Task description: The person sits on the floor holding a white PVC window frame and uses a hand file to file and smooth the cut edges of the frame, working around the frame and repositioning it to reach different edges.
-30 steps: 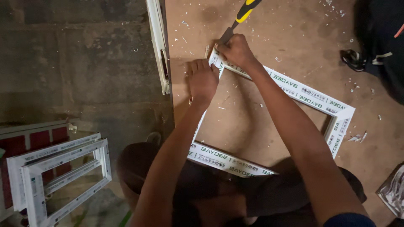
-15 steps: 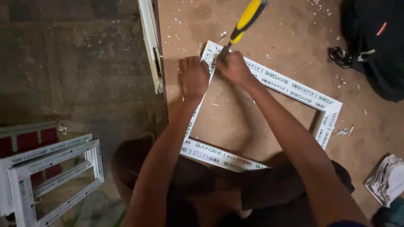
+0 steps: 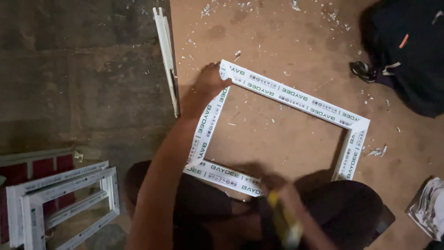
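Observation:
A white rectangular plastic window frame (image 3: pixel 296 98) wrapped in printed film lies flat on a brown board (image 3: pixel 286 37). My left hand (image 3: pixel 209 82) presses on the frame's far left corner. My right hand (image 3: pixel 281 194) is blurred near the frame's near edge, close to my body, and grips a yellow-handled tool (image 3: pixel 283 223) whose tip I cannot make out.
A loose white profile strip (image 3: pixel 166 60) lies along the board's left edge. More white frames (image 3: pixel 64 203) are stacked on the concrete floor at the lower left. A black bag (image 3: pixel 407 51) sits at the upper right. White shavings litter the board. Papers (image 3: pixel 428 208) lie at the right edge.
My right hand has pulled the yellow-handled tool back from the frame's far corner to the near edge by my body. My left hand stays on the far left corner.

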### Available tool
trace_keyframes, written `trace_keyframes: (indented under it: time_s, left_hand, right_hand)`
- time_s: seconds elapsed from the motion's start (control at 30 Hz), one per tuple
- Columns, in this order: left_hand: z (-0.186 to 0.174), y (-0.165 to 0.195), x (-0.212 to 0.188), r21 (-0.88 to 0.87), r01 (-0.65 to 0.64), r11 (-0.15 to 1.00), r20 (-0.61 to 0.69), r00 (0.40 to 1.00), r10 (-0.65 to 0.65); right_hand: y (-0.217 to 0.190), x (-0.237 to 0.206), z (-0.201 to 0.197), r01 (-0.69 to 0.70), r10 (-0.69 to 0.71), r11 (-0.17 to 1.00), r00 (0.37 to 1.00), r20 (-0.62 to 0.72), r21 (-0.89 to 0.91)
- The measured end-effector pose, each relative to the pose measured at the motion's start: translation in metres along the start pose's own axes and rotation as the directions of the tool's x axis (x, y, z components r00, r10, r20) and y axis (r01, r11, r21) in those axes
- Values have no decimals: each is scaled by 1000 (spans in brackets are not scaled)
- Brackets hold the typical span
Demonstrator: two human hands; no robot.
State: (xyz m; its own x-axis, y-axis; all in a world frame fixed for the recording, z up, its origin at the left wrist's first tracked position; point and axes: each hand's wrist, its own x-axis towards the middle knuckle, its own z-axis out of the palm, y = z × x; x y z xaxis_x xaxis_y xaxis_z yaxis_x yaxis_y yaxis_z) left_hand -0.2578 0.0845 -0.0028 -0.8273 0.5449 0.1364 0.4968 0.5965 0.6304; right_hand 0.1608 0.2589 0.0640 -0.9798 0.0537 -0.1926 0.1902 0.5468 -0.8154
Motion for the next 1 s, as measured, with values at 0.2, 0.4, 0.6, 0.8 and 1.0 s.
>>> trace_keyframes:
  time_s: [0.2,0.4,0.6,0.8,1.0]
  left_hand:
    - [0,-4,-2,-98,133,986,68,990,-127]
    - [-7,4,5,-47,156,987,84,985,-152]
    - [-6,6,3,-1,145,989,60,988,-145]
    - [-5,-3,3,100,20,995,-44,999,-16]
    - [-12,13,-19,-72,119,990,-36,992,-122]
  right_hand:
    - [-15,-79,42,341,-372,857,928,-5,-386]
    - [-14,-89,34,241,-236,920,970,54,-308]
    - [-2,-114,72,-144,132,155,983,124,977]
    - [9,-147,85,-17,-246,34,969,24,999]
    - [-33,-78,3,-229,112,219,971,209,948]
